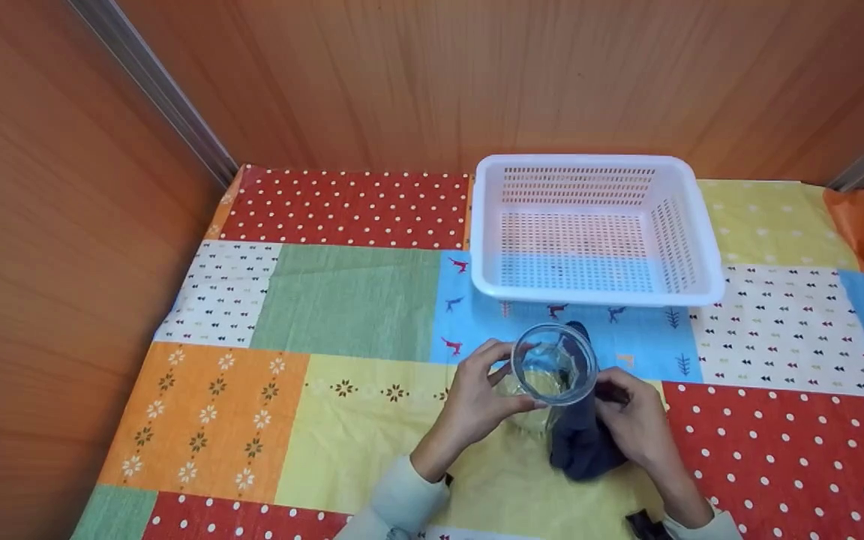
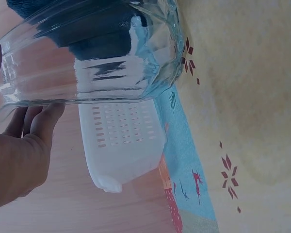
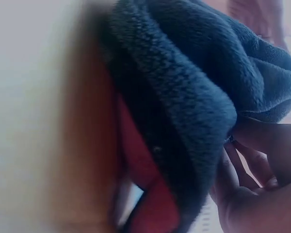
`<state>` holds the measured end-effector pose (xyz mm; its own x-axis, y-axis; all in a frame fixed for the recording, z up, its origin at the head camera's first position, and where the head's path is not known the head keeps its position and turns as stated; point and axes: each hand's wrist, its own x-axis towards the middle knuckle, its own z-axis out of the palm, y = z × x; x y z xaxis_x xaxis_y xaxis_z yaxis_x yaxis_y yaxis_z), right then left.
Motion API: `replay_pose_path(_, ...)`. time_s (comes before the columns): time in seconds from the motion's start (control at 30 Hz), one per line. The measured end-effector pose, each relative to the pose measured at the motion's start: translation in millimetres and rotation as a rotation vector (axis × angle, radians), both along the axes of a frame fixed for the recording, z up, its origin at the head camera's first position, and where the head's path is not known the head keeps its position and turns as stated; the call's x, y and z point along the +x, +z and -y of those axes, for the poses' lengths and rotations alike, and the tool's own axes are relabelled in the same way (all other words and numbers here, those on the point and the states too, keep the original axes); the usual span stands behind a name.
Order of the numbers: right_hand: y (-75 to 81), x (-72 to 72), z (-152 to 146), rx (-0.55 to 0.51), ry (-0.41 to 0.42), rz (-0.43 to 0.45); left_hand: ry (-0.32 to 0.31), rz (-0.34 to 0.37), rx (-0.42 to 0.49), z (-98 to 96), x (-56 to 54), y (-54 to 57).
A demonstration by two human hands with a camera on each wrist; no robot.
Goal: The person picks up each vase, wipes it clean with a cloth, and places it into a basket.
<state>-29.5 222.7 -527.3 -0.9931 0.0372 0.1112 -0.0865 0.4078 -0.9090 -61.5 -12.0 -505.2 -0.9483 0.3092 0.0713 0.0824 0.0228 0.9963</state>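
Note:
My left hand [image 1: 477, 397] grips a clear glass jar [image 1: 544, 375] near its round rim, thumb on the near side and fingers on the far side. In the left wrist view the jar [image 2: 121, 73] lies across the picture with dark cloth showing at and through its wall. A dark blue-grey fluffy cloth [image 1: 586, 446] hangs from my right hand [image 1: 636, 416], which pinches it against the jar's right side. Folds of the cloth [image 3: 194, 82] fill much of the right wrist view and hide part of the fingers.
Beyond the hands stands a white perforated plastic basket [image 1: 597, 296] with nothing in it. A patchwork-print tablecloth [image 1: 357, 300] covers the table. Wood-grain panels [image 1: 402, 82] rise behind and at the left.

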Motion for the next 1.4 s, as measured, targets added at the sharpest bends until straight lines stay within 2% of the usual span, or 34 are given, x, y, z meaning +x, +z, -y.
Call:
replay_pose_path(0.27,27.9,-0.6,5,-0.097,0.032,-0.071,-0.006,0.004,0.005,-0.6,-0.8,1.4)
replay_pose_path(0.43,32.0,0.1,6,-0.092,0.026,-0.078,-0.004,0.000,0.002,-0.7,-1.0,0.9)
replay_pose_path(0.6,26.8,0.6,5,-0.055,0.021,-0.096,0.001,0.002,0.009,-0.7,-1.1,1.2)
replay_pose_path(0.8,10.2,0.0,3,-0.028,0.021,-0.105,0.009,-0.004,-0.010,-0.6,-0.8,1.8)
replay_pose_path(0.97,-3.7,-0.8,0,0.012,0.002,-0.068,0.009,-0.009,-0.015,0.1,-0.7,1.5)
replay_pose_path(1.2,-17.2,-2.1,-5,0.059,-0.004,0.037,0.000,-0.002,0.007,0.2,-0.4,1.1)
replay_pose_path(1.4,-17.6,-1.5,-6,0.041,0.003,0.017,-0.003,0.002,0.014,-0.4,-0.3,1.3)
